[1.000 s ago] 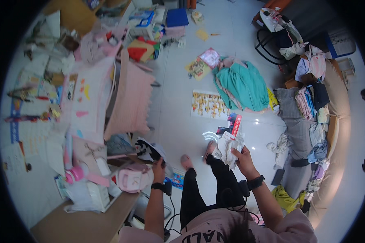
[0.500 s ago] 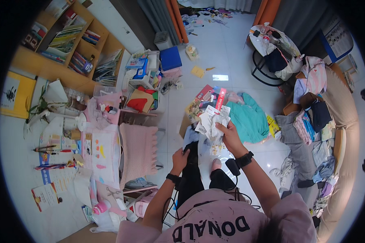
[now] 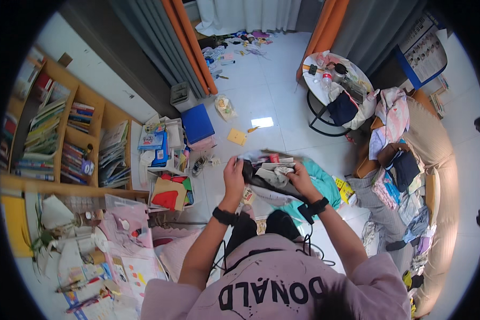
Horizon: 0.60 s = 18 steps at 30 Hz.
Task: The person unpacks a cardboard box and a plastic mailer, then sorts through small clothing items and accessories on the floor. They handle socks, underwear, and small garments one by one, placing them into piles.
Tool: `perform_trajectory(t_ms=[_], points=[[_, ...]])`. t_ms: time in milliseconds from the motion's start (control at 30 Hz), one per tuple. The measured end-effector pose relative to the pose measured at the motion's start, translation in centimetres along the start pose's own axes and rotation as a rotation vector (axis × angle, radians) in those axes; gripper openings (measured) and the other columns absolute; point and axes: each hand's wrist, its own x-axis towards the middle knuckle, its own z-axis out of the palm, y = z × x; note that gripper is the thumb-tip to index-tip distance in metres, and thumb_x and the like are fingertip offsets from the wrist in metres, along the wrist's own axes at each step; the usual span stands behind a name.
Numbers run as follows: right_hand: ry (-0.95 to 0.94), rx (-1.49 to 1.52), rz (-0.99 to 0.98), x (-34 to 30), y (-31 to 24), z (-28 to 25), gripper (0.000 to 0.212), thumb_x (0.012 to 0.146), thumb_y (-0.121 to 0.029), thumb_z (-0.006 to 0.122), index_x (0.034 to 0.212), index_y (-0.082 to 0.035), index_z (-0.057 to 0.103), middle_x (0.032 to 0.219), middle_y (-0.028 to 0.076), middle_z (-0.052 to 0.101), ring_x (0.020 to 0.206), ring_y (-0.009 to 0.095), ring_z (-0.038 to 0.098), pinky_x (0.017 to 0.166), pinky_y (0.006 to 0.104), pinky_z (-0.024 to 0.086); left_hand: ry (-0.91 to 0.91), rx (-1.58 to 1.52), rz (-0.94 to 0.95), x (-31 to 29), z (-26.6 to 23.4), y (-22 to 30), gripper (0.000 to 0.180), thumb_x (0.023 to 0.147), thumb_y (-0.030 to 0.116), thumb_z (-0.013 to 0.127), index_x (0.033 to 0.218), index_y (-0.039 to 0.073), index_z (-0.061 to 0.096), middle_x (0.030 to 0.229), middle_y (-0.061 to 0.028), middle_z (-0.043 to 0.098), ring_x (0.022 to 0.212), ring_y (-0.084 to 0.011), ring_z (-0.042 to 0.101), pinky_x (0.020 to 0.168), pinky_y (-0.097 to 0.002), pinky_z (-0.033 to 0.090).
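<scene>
Both of my hands are raised in front of me, on either side of an open-mouthed bag (image 3: pixel 280 193) with a dark inside and a pale outside. Crumpled white papers (image 3: pixel 276 173) lie in its mouth, along with a small red item (image 3: pixel 274 158). My left hand (image 3: pixel 232 175) is closed on the bag's left edge. At the other edge, my right hand (image 3: pixel 302 180) is closed beside the papers; whether it grips the bag, the papers or both is unclear. A teal garment (image 3: pixel 325 184) spreads on the floor behind the bag, partly covered by it.
A round white table (image 3: pixel 317 88) with bottles and cloth stands far right. Clothes cover a beige sofa (image 3: pixel 437 144) on the right. To the left are a bookshelf (image 3: pixel 104 114), a blue box (image 3: pixel 198 122) and a cluttered pink desk (image 3: pixel 130 250). Small litter lies on the tiled floor.
My right hand has brought the white papers to the bag's mouth. My left hand has risen from beside my leg with the bag. The view has tilted farther forward.
</scene>
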Motion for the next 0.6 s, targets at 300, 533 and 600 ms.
perform_trajectory(t_ms=[300, 533, 600], points=[[-0.215, -1.060, -0.094, 17.7, -1.5, -2.4, 0.063, 0.084, -0.015, 0.075, 0.140, -0.016, 0.048, 0.117, 0.014, 0.068, 0.106, 0.039, 0.065, 0.086, 0.0458, 0.054, -0.190, 0.080, -0.102, 21.5, 3.3, 5.7, 0.021, 0.102, 0.017, 0.057, 0.117, 0.004, 0.063, 0.070, 0.0002, 0.062, 0.046, -0.0080, 0.052, 0.040, -0.0246, 0.041], [-0.398, -0.710, -0.266, 40.0, -3.2, -2.6, 0.025, 0.096, -0.019, 0.063, 0.117, -0.005, 0.061, 0.094, 0.024, 0.066, 0.086, 0.045, 0.065, 0.072, 0.0502, 0.051, -0.043, -0.050, -0.119, 40.5, 5.7, 8.4, 0.014, 0.104, 0.020, 0.055, 0.109, 0.009, 0.063, 0.076, 0.0038, 0.063, 0.057, -0.0052, 0.055, 0.047, -0.0221, 0.042], [-0.471, -0.682, -0.450, 44.6, -5.4, -2.2, 0.023, 0.094, -0.017, 0.063, 0.114, -0.006, 0.062, 0.091, 0.021, 0.068, 0.084, 0.044, 0.066, 0.072, 0.0504, 0.052, -0.047, 0.007, -0.107, 44.8, 6.5, 10.1, 0.015, 0.105, 0.021, 0.058, 0.112, 0.008, 0.061, 0.084, 0.0018, 0.067, 0.063, -0.0045, 0.059, 0.051, -0.0213, 0.044]])
